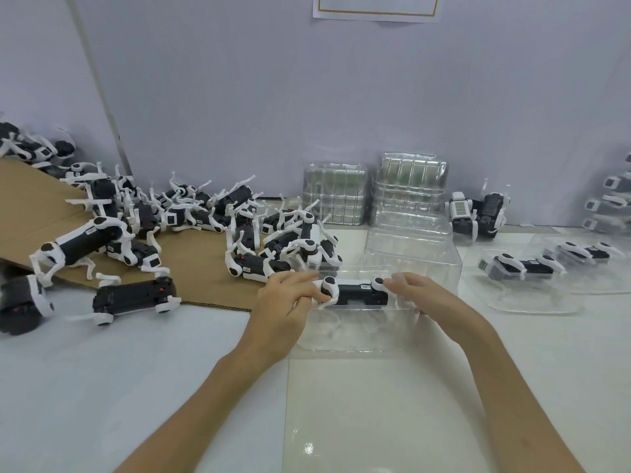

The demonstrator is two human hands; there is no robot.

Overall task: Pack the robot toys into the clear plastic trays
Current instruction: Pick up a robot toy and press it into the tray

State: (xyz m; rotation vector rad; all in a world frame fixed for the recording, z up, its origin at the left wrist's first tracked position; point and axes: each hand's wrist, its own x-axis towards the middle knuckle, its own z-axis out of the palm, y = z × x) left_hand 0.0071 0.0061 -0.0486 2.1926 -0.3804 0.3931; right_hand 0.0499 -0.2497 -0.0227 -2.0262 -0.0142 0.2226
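the left hand (290, 298) and the right hand (421, 295) hold one black-and-white robot toy (355, 292) between them, lying lengthwise across the far part of a clear tray (358, 346) in the middle of the white table (136, 370). the left hand's fingers are curled over the toy's left end and pinch it at the round white hip joint. the right hand's fingertips close on the joint at the other end, with the lower fingers down against the tray wall. the toy sits low in the tray, though whether it is fully seated in its recess is hard to tell through the clear plastic.

a small white label (365, 287) lies on the toy's black back, with print too small to read.

to the left a pile of robot toys (218, 220) sprawls over a brown cardboard sheet (30, 213), legs pointing every way, some with the same tiny white labels. against the wall stand two stacks of trays (409, 186), side by side, and an empty tray (409, 244) lies in front of them. just right of the stacks two toys stand upright (478, 213) — one shows a barcode-like sticker (461, 209), not readable. on the right, packed trays (526, 268) each hold a toy on its side.

high on the wall hangs a paper sheet (375, 8) with an orange border — no writing shows on the part in view.
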